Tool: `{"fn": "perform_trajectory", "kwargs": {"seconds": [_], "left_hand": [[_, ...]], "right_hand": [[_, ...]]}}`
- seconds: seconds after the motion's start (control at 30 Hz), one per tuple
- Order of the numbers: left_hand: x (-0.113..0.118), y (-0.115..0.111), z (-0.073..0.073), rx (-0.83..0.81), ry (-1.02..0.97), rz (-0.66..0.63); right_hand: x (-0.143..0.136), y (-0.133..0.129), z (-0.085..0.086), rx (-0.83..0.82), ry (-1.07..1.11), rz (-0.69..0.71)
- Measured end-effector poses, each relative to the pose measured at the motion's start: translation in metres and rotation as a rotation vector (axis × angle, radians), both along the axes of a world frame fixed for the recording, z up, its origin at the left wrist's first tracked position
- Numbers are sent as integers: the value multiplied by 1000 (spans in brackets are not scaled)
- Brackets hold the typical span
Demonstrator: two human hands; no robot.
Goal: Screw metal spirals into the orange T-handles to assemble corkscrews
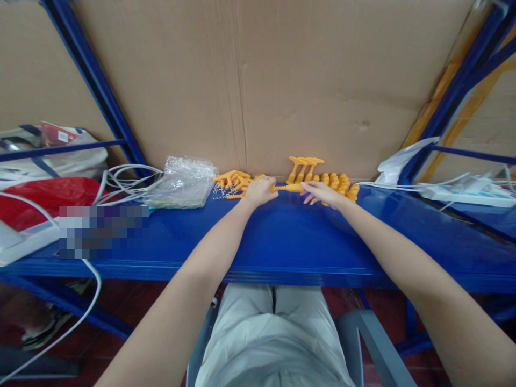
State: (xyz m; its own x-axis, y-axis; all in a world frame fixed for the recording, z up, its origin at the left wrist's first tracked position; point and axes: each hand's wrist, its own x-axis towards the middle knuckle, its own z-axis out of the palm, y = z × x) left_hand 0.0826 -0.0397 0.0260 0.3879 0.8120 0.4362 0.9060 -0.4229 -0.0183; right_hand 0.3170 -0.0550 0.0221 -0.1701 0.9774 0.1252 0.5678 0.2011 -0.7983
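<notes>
An orange plastic corkscrew lies level between my two hands, just above the blue table. My left hand is closed around its left end, hiding that part. With thumb and fingers, my right hand pinches the other end, its lower fingers loosely spread. Beside my left hand is a pile of orange handles with thin metal spirals. Behind my right hand, several ribbed orange plastic pieces lie in a row. A few T-shaped orange corkscrews lean near the cardboard.
Clear plastic bags lie left of the handles, near looped white cables and a red bag. A cardboard wall closes the back of the blue table. Blue metal posts rise at both sides. A power strip lies far right.
</notes>
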Motion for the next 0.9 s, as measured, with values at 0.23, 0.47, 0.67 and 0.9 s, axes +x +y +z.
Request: {"fn": "perform_trajectory", "kwargs": {"seconds": [0.23, 0.47, 0.67, 0.9], "left_hand": [[-2, 4, -2, 6, 2, 3], [-1, 2, -2, 20, 10, 2], [-1, 1, -1, 18, 29, 3], [0, -2, 1, 9, 48, 8]], "right_hand": [[5, 11, -7, 84, 49, 21], [2, 8, -4, 105, 8, 13], [3, 6, -3, 95, -11, 32], [-1, 4, -1, 29, 16, -23]]}}
